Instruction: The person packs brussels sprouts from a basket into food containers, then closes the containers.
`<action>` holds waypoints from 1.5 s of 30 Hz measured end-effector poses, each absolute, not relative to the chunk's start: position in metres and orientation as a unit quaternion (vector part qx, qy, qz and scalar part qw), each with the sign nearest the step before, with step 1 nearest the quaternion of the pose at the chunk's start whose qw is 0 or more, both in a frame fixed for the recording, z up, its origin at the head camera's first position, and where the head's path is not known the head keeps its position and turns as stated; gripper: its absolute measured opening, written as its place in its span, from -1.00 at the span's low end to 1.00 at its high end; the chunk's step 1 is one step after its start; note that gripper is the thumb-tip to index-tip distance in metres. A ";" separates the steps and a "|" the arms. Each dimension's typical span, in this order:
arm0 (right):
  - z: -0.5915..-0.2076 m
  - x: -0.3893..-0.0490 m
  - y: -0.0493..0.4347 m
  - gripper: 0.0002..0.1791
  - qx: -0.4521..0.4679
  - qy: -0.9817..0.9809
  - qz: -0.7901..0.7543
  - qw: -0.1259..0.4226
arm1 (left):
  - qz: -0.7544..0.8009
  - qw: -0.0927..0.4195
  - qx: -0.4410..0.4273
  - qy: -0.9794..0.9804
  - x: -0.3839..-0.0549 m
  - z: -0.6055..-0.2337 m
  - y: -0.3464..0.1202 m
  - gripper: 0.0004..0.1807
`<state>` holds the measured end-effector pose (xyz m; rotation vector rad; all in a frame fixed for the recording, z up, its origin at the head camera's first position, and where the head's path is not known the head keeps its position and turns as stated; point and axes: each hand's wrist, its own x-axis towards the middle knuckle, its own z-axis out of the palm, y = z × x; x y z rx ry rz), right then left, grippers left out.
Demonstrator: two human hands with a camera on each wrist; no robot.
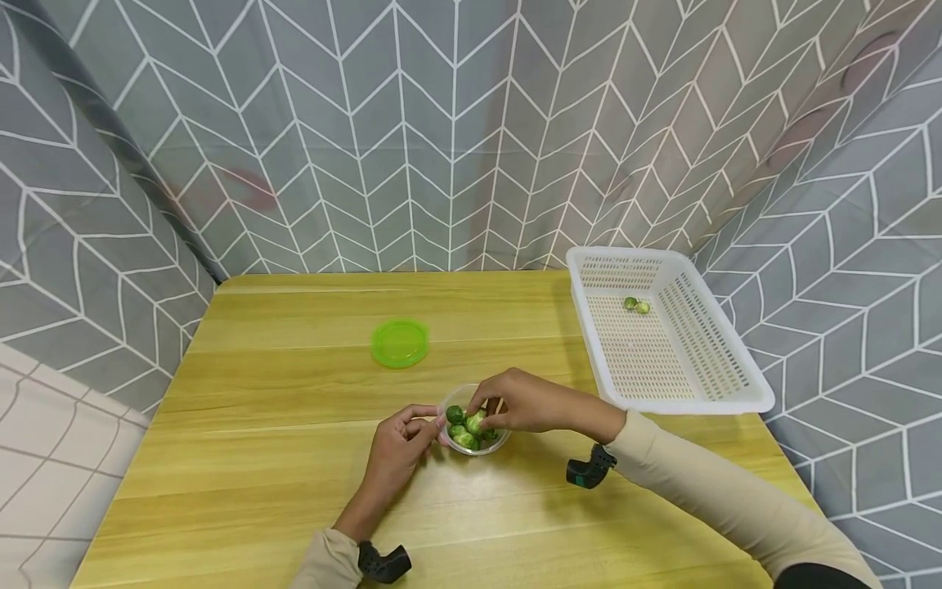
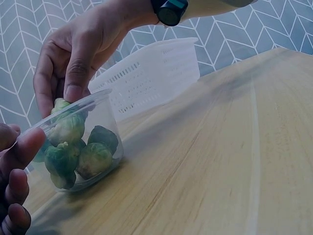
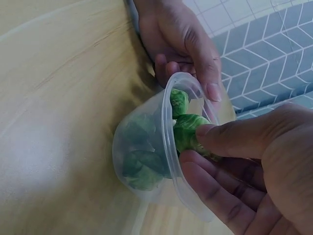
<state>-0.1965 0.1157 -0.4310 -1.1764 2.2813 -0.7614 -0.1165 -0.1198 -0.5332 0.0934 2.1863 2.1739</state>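
Observation:
A clear round plastic container (image 1: 471, 452) stands on the wooden table, holding several green Brussels sprouts (image 2: 94, 160). My left hand (image 1: 400, 448) grips the container's left rim between thumb and fingers. From the right, my right hand (image 1: 526, 401) reaches into the mouth of the container. Its thumb and fingers pinch one Brussels sprout (image 3: 188, 131) at rim height, above the others. Through the cloudy wall (image 3: 146, 120) in the right wrist view, the lower sprouts show only dimly.
Behind the container lies a green round lid (image 1: 400, 343), flat on the table (image 1: 294, 384). At the back right stands a white perforated basket (image 1: 594, 343) with two Brussels sprouts (image 1: 630, 303) inside. Patterned grey curtains (image 1: 456, 164) hang along the back and sides.

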 end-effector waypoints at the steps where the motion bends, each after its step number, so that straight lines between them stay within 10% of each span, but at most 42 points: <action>1: -0.431 -0.196 0.116 -0.79 -0.428 0.830 -0.273 0.230 | 0.705 0.030 0.031 0.708 -0.116 -0.533 -0.120 -0.71; 45: -0.404 -0.253 0.254 -0.77 -0.157 0.918 -0.365 0.009 | 0.710 0.030 0.015 0.703 -0.116 -0.532 -0.117 -0.70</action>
